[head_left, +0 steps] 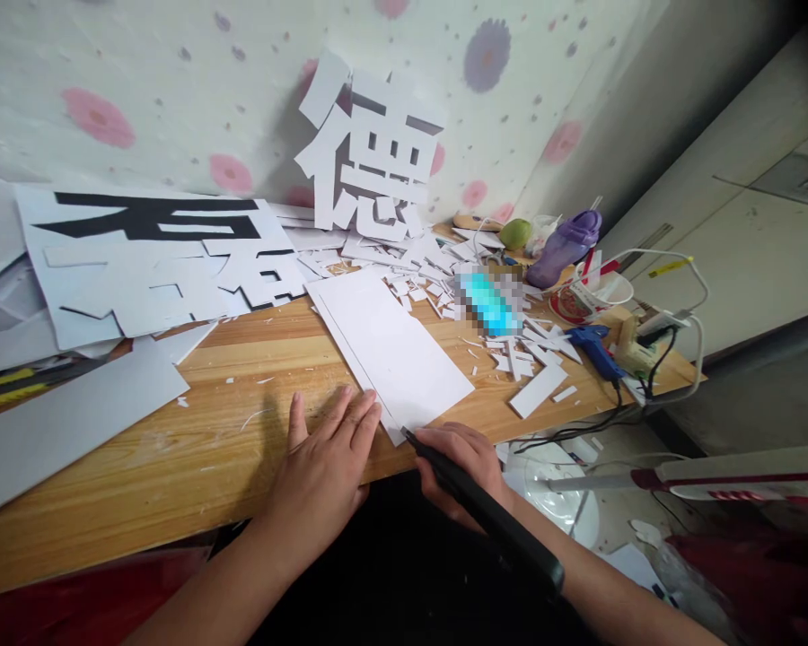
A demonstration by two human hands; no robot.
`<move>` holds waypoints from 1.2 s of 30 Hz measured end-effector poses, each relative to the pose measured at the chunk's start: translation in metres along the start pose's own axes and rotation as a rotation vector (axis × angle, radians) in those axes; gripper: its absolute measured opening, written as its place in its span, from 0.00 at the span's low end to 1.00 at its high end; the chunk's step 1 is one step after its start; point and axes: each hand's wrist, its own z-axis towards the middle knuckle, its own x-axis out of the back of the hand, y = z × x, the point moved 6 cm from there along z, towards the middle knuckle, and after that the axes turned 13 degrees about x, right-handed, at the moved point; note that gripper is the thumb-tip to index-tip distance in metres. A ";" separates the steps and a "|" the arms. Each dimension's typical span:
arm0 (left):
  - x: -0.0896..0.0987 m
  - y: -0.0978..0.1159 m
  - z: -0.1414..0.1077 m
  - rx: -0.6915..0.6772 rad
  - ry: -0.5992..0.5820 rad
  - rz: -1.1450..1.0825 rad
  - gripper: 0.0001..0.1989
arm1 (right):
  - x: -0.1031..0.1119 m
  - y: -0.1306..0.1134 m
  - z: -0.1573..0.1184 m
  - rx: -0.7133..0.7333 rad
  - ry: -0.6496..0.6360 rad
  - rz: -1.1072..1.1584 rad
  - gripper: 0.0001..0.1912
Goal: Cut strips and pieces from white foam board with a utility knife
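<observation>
Black knife-like tool (pixel 495 525) is grasped in the right hand (pixel 464 458), tip at the near corner of the white board (pixel 404 350); its left edge is touched by the spread, unclenched left hand (pixel 329 458). On the wooden table (pixel 242 359), steadiness is best gained with fingers pressed flat, clear of the tip.

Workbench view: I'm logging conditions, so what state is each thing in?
White sheet: flat, line along one long side
Left hand: open, palm down
Right hand: closed around black tool
Black tool: tip at sheet's near corner
Large white character: upright near wall
Blue glue gun: lying down
Offcuts: loose, scattered
</observation>
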 end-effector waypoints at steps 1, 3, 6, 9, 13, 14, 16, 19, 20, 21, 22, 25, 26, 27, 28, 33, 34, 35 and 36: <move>0.000 0.000 -0.001 0.009 -0.004 0.003 0.40 | 0.001 -0.001 -0.002 -0.008 0.021 -0.008 0.18; 0.000 0.001 -0.003 0.020 -0.005 0.002 0.40 | 0.007 0.000 -0.006 -0.045 0.082 -0.042 0.16; -0.002 -0.002 -0.003 -0.015 -0.025 -0.039 0.39 | 0.022 0.016 -0.009 -0.171 0.240 -0.113 0.10; 0.009 -0.018 0.012 0.030 0.014 -0.101 0.32 | 0.034 0.051 -0.004 -0.351 0.381 -0.104 0.13; 0.036 -0.060 0.049 0.347 0.124 -0.258 0.20 | 0.034 0.096 0.014 -0.445 0.436 -0.031 0.22; 0.038 -0.068 0.058 0.421 0.092 -0.326 0.21 | 0.031 0.104 0.017 -0.463 0.420 -0.009 0.24; 0.039 -0.077 0.074 0.479 0.052 -0.391 0.21 | 0.023 0.116 0.020 -0.491 0.358 0.035 0.29; 0.034 -0.081 0.090 0.532 0.016 -0.501 0.20 | 0.014 0.121 0.019 -0.496 0.271 0.033 0.30; 0.032 -0.083 0.094 0.564 0.008 -0.552 0.20 | 0.012 0.121 0.019 -0.488 0.239 0.020 0.30; 0.029 -0.084 0.097 0.604 0.005 -0.610 0.21 | 0.011 0.120 0.019 -0.473 0.210 0.002 0.30; 0.026 -0.086 0.100 0.647 0.004 -0.676 0.21 | 0.010 0.119 0.021 -0.453 0.187 -0.019 0.30; 0.018 -0.089 0.106 0.765 0.017 -0.907 0.22 | 0.009 0.114 0.025 -0.395 0.164 -0.073 0.27; 0.017 -0.090 0.108 0.797 0.033 -0.977 0.21 | 0.009 0.113 0.026 -0.386 0.162 -0.082 0.26; 0.016 -0.091 0.108 0.824 0.059 -1.034 0.20 | 0.009 0.112 0.027 -0.380 0.158 -0.090 0.26; 0.016 -0.092 0.108 0.846 0.091 -1.081 0.19 | 0.008 0.111 0.028 -0.373 0.150 -0.095 0.26; 0.019 -0.096 0.107 0.917 0.173 -1.321 0.15 | 0.008 0.103 0.034 -0.295 0.124 -0.109 0.24; 0.018 -0.095 0.108 0.929 0.168 -1.380 0.16 | 0.009 0.102 0.035 -0.286 0.125 -0.110 0.23; 0.017 -0.095 0.109 0.942 0.166 -1.435 0.16 | 0.010 0.102 0.036 -0.286 0.128 -0.112 0.23; 0.016 -0.094 0.110 0.953 0.169 -1.485 0.16 | 0.011 0.102 0.036 -0.290 0.135 -0.111 0.23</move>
